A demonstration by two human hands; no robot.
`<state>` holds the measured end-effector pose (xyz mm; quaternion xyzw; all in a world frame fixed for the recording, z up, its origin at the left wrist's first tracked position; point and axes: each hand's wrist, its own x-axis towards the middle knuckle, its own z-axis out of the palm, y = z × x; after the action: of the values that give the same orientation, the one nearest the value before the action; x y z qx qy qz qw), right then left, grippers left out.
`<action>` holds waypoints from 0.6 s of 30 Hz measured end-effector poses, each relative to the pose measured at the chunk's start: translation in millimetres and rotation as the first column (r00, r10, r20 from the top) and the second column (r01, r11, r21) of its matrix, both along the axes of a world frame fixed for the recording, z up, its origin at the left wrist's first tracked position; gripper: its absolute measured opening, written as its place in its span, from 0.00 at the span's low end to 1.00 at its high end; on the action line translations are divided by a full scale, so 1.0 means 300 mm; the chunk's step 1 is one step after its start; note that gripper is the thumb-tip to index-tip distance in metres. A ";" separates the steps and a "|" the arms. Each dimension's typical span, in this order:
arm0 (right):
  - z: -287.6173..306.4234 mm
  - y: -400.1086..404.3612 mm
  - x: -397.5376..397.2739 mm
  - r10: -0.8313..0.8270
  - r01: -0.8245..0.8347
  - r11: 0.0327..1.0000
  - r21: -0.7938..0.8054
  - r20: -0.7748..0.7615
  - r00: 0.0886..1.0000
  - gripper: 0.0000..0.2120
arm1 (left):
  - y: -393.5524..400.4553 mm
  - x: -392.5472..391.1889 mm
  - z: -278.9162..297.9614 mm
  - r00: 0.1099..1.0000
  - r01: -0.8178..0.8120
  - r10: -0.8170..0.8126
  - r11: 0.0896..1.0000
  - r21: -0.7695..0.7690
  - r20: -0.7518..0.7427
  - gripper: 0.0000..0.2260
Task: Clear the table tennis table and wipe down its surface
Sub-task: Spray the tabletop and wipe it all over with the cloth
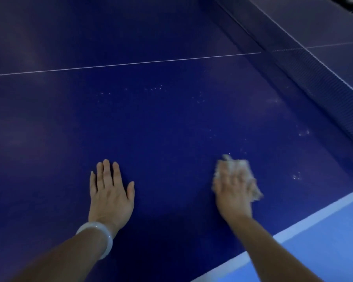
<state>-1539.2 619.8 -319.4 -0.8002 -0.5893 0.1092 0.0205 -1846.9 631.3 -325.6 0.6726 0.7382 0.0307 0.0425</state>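
- right hand [233, 190] presses a cloth [253, 190] onto the table [171, 119], near its right edge
- left hand [110, 190] flat, fingers straight — holding nothing
- droplets [200, 98] lie ahead toward the net [314, 78] — right hand's closer

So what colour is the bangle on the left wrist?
Pale, milky white: the bangle shows best in the head view, the only one.

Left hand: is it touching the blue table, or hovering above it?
Touching. The head view shows the left hand lying flat, fingers straight, palm down on the table, with no gap or shadow beneath it.
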 end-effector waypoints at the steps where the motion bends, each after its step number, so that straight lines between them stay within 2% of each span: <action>1: 0.025 0.000 0.032 -0.153 0.153 0.988 -0.009 -0.076 0.985 0.28 | 0.000 -0.001 0.001 1.000 0.000 0.000 1.000 0.001 0.000 0.32; 3: 0.048 -0.014 -0.023 -0.258 0.254 0.965 -0.063 -0.070 0.964 0.28 | -0.001 -0.003 0.002 1.000 0.000 0.000 1.000 0.002 -0.001 0.31; 4: 0.035 -0.031 -0.095 -0.214 0.214 0.976 -0.045 -0.014 0.977 0.29 | -0.003 -0.004 0.003 1.000 0.001 -0.001 1.000 0.004 0.002 0.32; 6: 0.003 -0.065 -0.279 0.085 -0.086 0.996 0.026 0.023 0.996 0.32 | -0.005 -0.003 0.007 1.000 0.010 -0.010 1.000 0.012 -0.006 0.34; 7: -0.016 -0.073 -0.357 0.268 -0.266 0.962 0.055 -0.037 0.963 0.32 | -0.004 -0.002 0.008 1.000 0.014 -0.014 1.000 0.009 -0.014 0.34; 9: -0.036 -0.037 -0.429 0.563 -0.557 0.824 0.104 -0.043 0.825 0.28 | -0.003 -0.002 0.007 1.000 0.016 -0.016 1.000 0.002 -0.017 0.34; 10: -0.026 0.004 -0.420 0.627 -0.624 0.775 0.100 -0.003 0.779 0.28 | -0.003 -0.003 0.006 1.000 0.015 -0.015 1.000 0.002 -0.013 0.34; 12: -0.029 0.095 -0.313 0.656 -0.665 0.747 0.010 0.151 0.739 0.33 | -0.003 -0.004 0.006 1.000 0.014 -0.014 1.000 0.001 -0.005 0.34; 13: -0.029 0.144 -0.232 0.601 -0.609 0.792 -0.040 0.220 0.768 0.36 | -0.003 -0.004 0.007 1.000 0.014 -0.014 1.000 -0.002 -0.007 0.34; 15: -0.027 0.226 -0.028 0.341 -0.347 0.938 -0.026 0.261 0.903 0.39 | -0.001 -0.005 0.005 1.000 0.019 -0.019 1.000 -0.003 -0.006 0.34; 17: -0.004 0.250 0.164 0.011 -0.004 0.998 -0.055 0.126 0.992 0.33 | -0.001 -0.006 0.000 1.000 0.018 -0.018 1.000 -0.005 0.004 0.32; 18: 0.011 0.242 0.226 -0.133 0.136 0.986 -0.093 0.038 0.990 0.30 | -0.001 -0.007 -0.002 1.000 0.019 -0.019 1.000 -0.006 0.005 0.31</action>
<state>-1471.3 692.3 -316.0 -0.8398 -0.5283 0.1231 -0.0198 -1848.9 630.9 -326.1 0.6795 0.7316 0.0297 0.0467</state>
